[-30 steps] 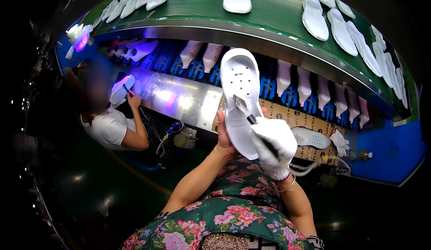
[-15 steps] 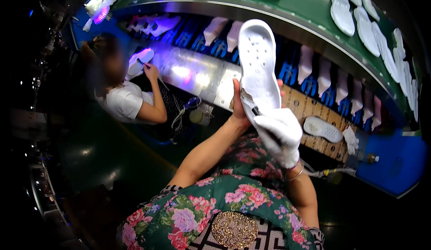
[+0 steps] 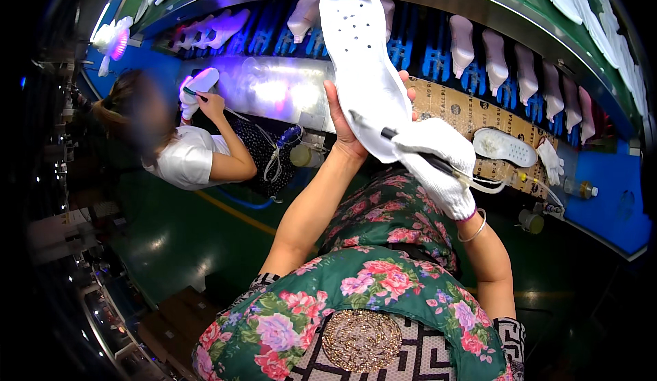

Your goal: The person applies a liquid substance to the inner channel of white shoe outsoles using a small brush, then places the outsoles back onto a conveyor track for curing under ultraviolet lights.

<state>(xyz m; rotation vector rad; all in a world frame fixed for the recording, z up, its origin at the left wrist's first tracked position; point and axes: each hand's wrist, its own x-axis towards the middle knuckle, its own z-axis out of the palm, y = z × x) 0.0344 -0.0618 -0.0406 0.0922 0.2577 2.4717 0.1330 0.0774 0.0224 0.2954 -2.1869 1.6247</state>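
Green floor [image 3: 205, 237] extends below a curved workstation lined at the rear with pink forms [image 3: 462, 46]. At far left, a lit lamp [image 3: 113, 39] is mounted above a seated co-worker [image 3: 185, 159], who holds a white shoe part [image 3: 204, 80]. A metal bench [image 3: 270, 83] follows. At centre, the bare left hand [image 3: 349, 131] supports the white sole [image 3: 373, 83] in front of the bench: thumb against the left edge, fingers wrapped behind, fingertips at the right edge. The gloved right hand [image 3: 438, 152] pinches a black-handled brush [image 3: 389, 133], fingers bent together. The brush tip is blurred over the sole's lower end; contact cannot be determined. Further right, a second sole [image 3: 505, 146] and a spare glove [image 3: 549, 161] lie on cardboard [image 3: 445, 104], near a bottle [image 3: 582, 188].
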